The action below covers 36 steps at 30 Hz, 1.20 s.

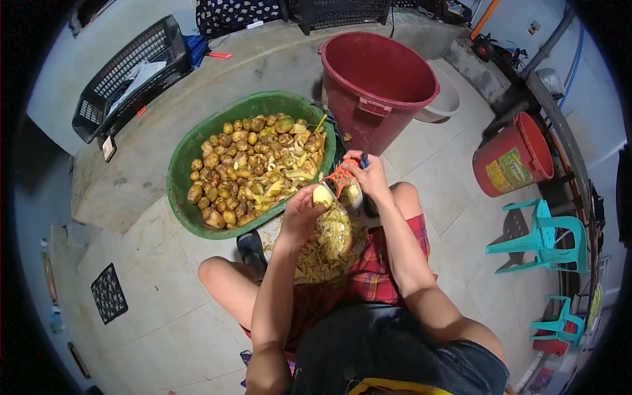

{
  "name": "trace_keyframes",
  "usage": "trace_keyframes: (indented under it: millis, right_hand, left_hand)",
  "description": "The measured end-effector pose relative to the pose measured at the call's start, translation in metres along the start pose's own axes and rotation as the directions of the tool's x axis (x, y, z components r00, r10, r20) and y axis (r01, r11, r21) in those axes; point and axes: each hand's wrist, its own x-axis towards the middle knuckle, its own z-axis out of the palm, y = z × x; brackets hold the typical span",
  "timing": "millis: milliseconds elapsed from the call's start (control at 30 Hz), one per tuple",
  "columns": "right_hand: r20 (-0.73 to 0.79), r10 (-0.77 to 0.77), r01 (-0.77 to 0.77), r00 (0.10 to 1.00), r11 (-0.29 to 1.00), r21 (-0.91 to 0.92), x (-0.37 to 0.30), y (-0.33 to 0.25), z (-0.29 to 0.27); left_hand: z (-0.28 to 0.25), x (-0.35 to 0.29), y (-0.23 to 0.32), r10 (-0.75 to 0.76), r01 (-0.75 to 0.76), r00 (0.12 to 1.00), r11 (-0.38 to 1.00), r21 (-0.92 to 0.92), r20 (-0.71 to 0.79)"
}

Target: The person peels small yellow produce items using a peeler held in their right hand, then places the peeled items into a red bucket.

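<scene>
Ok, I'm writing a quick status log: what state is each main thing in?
Left hand: closed around a pale piece
Pale piece: peeled on its visible side
Right hand: closed on an orange peeler
Green tub: heaped with unpeeled produce and peelings
Peel scraps: loosely heaped
Dark red bin: upright, lidless
Red bucket: lidless
Black crate: open, papers inside

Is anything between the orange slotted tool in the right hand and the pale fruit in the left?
Nothing visible is: the orange slotted tool, in the right hand, sits beside the pale fruit in the left hand. The green tub is off to the left. Whether tool and fruit touch is unclear.
</scene>
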Motion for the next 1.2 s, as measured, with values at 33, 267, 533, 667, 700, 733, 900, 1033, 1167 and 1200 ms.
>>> trace_keyframes:
  millis: [33,267,533,667,700,733,900,1033,1167,1200]
  right_hand:
    - [-0.051,-0.057,0.056,0.997,0.998,-0.025,-0.002,0.000,0.002]
    - [0.016,-0.021,0.017,1.000,0.980,0.200,-0.010,-0.030,-0.006]
    - [-0.032,0.074,-0.066,0.997,0.980,0.187,-0.006,-0.011,-0.021]
    - [0.049,-0.149,0.140,0.988,0.978,0.155,-0.019,-0.037,-0.005]
    - [0.042,-0.031,0.025,0.999,0.991,0.135,-0.012,-0.025,-0.012]
    - [0.032,0.088,-0.091,0.996,0.989,0.116,-0.009,-0.013,-0.018]
    - [0.037,-0.151,0.143,0.988,0.977,0.158,-0.026,-0.047,-0.002]
    - [-0.040,0.064,-0.058,0.997,0.988,0.140,-0.008,-0.003,-0.023]
    - [0.020,-0.135,0.129,0.991,0.973,0.192,-0.024,-0.042,-0.003]
    - [0.020,-0.130,0.124,0.991,0.974,0.189,-0.023,-0.038,-0.005]
  left_hand:
    - [-0.012,0.003,-0.008,0.024,-0.023,0.997,0.999,-0.026,0.072]
    - [0.000,-0.005,0.014,0.001,-0.005,0.996,0.999,-0.048,-0.086]
    - [0.016,-0.006,0.020,0.011,-0.005,0.997,0.997,-0.082,0.074]
    - [0.016,-0.007,0.015,0.123,-0.121,0.992,0.984,0.134,-0.008]
    - [0.017,-0.003,0.015,0.089,-0.089,0.996,0.990,0.106,0.012]
    - [0.017,-0.004,0.014,0.083,-0.084,0.996,0.991,0.105,0.016]
    - [0.001,-0.005,0.013,0.103,-0.105,0.993,0.994,0.028,0.055]
    - [0.012,-0.002,0.009,0.069,-0.061,0.993,0.994,-0.087,0.092]
    - [0.004,-0.003,0.014,0.086,-0.085,0.996,0.996,-0.035,0.033]
    - [0.006,-0.004,0.012,0.114,-0.113,0.993,0.991,0.077,-0.001]
